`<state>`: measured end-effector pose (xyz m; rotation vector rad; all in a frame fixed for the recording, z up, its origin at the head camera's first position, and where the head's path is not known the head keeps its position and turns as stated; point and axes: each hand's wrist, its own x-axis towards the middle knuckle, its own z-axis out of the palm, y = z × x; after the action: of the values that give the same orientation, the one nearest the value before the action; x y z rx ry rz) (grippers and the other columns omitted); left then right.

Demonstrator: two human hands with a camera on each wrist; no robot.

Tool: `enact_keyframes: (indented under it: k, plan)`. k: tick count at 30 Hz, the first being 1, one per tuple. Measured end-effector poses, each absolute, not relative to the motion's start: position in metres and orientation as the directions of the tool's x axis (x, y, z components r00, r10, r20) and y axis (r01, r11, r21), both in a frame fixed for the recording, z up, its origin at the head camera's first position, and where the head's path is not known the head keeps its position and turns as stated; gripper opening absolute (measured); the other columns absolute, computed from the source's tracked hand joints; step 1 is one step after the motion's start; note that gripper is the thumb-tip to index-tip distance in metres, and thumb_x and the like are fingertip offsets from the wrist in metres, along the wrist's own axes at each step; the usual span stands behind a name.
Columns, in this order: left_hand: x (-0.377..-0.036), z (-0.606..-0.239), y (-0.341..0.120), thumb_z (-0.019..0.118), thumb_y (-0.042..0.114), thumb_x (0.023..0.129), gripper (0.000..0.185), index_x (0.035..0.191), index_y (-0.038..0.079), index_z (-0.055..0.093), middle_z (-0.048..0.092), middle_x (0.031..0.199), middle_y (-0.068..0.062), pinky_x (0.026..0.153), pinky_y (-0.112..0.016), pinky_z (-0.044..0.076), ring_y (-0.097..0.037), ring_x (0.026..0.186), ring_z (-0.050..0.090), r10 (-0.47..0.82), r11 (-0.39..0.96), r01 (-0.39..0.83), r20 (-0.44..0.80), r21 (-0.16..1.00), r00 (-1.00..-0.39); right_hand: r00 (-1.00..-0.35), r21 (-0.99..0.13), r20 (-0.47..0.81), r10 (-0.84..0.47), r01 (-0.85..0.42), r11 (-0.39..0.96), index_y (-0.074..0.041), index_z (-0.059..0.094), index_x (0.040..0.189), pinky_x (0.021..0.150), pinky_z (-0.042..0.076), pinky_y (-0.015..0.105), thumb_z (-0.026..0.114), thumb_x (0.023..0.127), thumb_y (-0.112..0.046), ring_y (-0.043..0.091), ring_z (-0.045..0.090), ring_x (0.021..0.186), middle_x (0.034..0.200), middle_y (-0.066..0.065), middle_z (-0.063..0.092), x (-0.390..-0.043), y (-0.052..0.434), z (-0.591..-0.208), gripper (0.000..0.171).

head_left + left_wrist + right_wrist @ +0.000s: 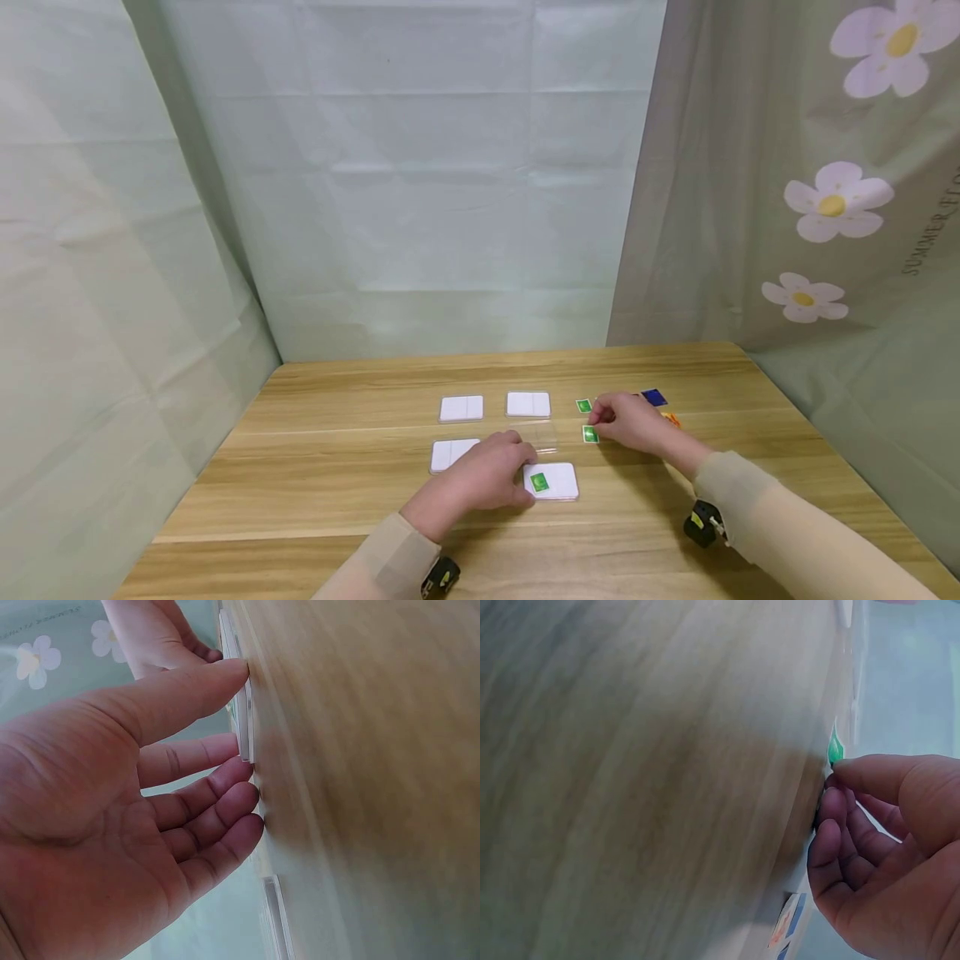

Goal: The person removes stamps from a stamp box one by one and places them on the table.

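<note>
My left hand [520,475] lies with relaxed, nearly straight fingers against the left edge of a white card [558,482] that carries a small green tile [539,482]. In the left wrist view its fingertips [241,769] touch the table beside the card's edge [245,727]. My right hand [602,423] reaches in from the right with curled fingers and pinches a second green tile [590,434] at the table surface. The right wrist view shows thumb and fingertips [831,796] closed just under that green tile [835,748]. A clear plastic sheet [538,435] lies between the two hands.
Three more white cards [461,408] [528,404] [448,454] lie on the wooden table [337,467]. Another green tile [584,406], a blue tile [654,397] and an orange tile [672,419] sit around my right hand. Cloth backdrops enclose the table.
</note>
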<state>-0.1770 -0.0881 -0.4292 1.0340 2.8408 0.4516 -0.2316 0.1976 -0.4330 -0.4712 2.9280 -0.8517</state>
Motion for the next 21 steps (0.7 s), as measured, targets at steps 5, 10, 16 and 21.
enact_keyframes:
  k: [5, 10, 16, 21]
  plan:
    - [-0.1765, -0.4286, -0.0879, 0.098, 0.029, 0.083, 0.048, 0.124, 0.012, 0.079, 0.064, 0.109, 0.005, 0.088, -0.030, 0.053, -0.010, 0.095, 0.056, 0.640, 0.729, 0.616, 0.021, 0.298, -0.768, -0.949, -0.530, 0.041, -0.314, -0.287, 0.798, -0.013, 0.070, 0.092, 0.078, 0.052, 0.036, 0.081, 0.097, -0.002, 0.013, 0.058, 0.081, 0.087, -0.005, 0.067, -0.2302, 0.1975, -0.4333, 0.017]
    - [-0.1762, -0.4291, -0.0882, 0.099, 0.029, 0.083, 0.048, 0.123, 0.012, 0.079, 0.064, 0.108, 0.005, 0.087, -0.030, 0.053, -0.010, 0.094, 0.055, 0.642, 0.727, 0.619, 0.026, 0.297, -0.767, -0.948, -0.520, 0.045, -0.314, -0.291, 0.803, -0.013, 0.070, 0.091, 0.076, 0.051, 0.035, 0.081, 0.096, -0.001, 0.013, 0.058, 0.079, 0.085, -0.005, 0.066, -0.2294, 0.1968, -0.4332, 0.017]
    - [-0.1761, -0.4289, -0.0883, 0.099, 0.029, 0.083, 0.048, 0.123, 0.012, 0.079, 0.065, 0.109, 0.005, 0.087, -0.029, 0.053, -0.010, 0.093, 0.055, 0.643, 0.726, 0.621, 0.028, 0.294, -0.765, -0.950, -0.509, 0.043, -0.309, -0.287, 0.812, -0.013, 0.070, 0.091, 0.076, 0.051, 0.035, 0.082, 0.096, -0.001, 0.013, 0.058, 0.079, 0.085, -0.006, 0.067, -0.2293, 0.1956, -0.4344, 0.018]
    - [-0.1763, -0.4288, -0.0884, 0.099, 0.029, 0.083, 0.047, 0.122, 0.012, 0.079, 0.065, 0.109, 0.005, 0.087, -0.029, 0.053, -0.010, 0.094, 0.055, 0.644, 0.726, 0.623, 0.031, 0.291, -0.764, -0.949, -0.519, 0.042, -0.312, -0.288, 0.805, -0.012, 0.070, 0.091, 0.075, 0.051, 0.035, 0.081, 0.096, -0.001, 0.013, 0.057, 0.080, 0.085, -0.005, 0.066, -0.2294, 0.1955, -0.4347, 0.015]
